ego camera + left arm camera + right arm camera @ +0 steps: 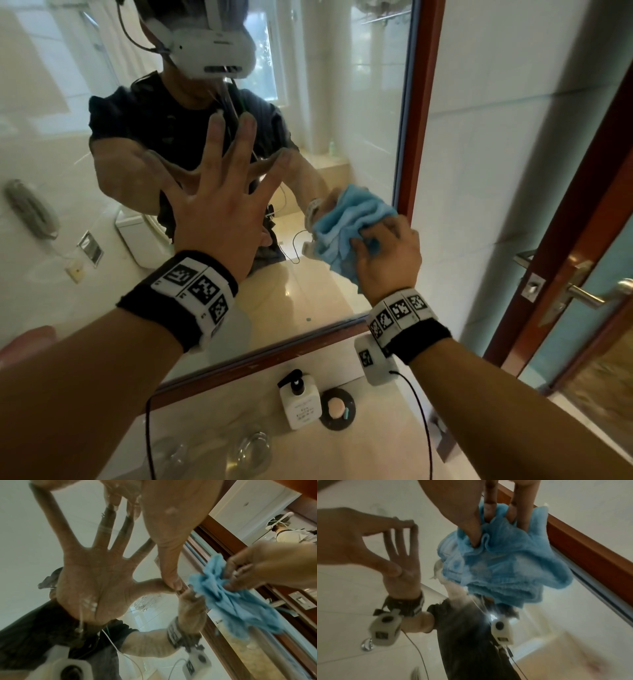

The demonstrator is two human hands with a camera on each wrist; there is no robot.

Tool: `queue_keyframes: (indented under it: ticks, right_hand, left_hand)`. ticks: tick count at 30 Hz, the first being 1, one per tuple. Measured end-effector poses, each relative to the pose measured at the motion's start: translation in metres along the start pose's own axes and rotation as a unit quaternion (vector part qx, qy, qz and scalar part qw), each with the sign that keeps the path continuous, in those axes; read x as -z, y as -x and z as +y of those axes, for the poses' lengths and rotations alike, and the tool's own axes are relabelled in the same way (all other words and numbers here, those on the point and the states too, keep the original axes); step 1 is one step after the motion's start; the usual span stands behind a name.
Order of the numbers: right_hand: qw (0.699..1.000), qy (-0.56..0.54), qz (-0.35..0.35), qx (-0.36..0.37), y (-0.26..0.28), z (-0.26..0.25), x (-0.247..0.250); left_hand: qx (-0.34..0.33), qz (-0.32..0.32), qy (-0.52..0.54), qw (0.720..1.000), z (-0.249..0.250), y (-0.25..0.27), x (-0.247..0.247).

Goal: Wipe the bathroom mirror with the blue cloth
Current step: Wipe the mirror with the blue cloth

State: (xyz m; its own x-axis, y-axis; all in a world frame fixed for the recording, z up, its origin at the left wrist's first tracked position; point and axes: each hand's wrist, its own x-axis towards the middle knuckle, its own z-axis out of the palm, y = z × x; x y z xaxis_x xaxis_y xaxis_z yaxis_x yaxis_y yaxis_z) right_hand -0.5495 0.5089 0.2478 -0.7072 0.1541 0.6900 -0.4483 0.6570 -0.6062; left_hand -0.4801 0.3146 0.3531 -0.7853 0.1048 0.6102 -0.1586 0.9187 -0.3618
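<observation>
Because the blue cloth (pixel 352 222) is soft, light and limp, it wants bunching — the right hand (pixel 387 260) clutches it so against the mirror (pixel 342 102) near its right frame; the left hand (pixel 219 202) rests splayed, unclenched, on fragile glass.

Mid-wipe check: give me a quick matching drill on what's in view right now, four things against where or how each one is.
Things:
1. left hand
2. blue cloth
3. pump bottle
4. door handle

States:
A. bunched against the glass near the mirror's right frame, gripped by the right hand
B. standing on the counter below the mirror
C. fingers spread, flat against the glass
D. sticking out of the wooden door at the far right

Pairs: 1-C, 2-A, 3-B, 4-D
</observation>
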Motion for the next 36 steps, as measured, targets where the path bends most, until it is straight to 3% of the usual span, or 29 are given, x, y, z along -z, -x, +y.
queue_keyframes:
  ticks: [8, 12, 17, 28, 36]
  right_hand:
    - [0.997, -0.018, 0.04, 0.067, -0.086, -0.083, 0.038]
    - [0.995, 0.033, 0.022, 0.094, -0.077, -0.089, 0.034]
    - [0.988, 0.076, 0.0, 0.136, -0.043, -0.061, 0.014]
    - [0.997, 0.035, -0.061, -0.016, 0.044, 0.029, -0.033]
    - [0.985, -0.004, -0.099, -0.143, 0.088, 0.066, -0.053]
  left_hand:
    - [0.007, 0.004, -0.005, 1.0, 0.002, 0.001, 0.0]
    - [0.004, 0.011, 0.013, 1.0, 0.001, 0.001, -0.003]
    - [-0.001, 0.02, 0.013, 1.0, 0.0, 0.001, -0.007]
    - [0.013, 0.011, 0.002, 1.0, 0.004, 0.002, -0.008]
    - [0.017, -0.005, -0.021, 1.0, 0.009, 0.003, -0.003]
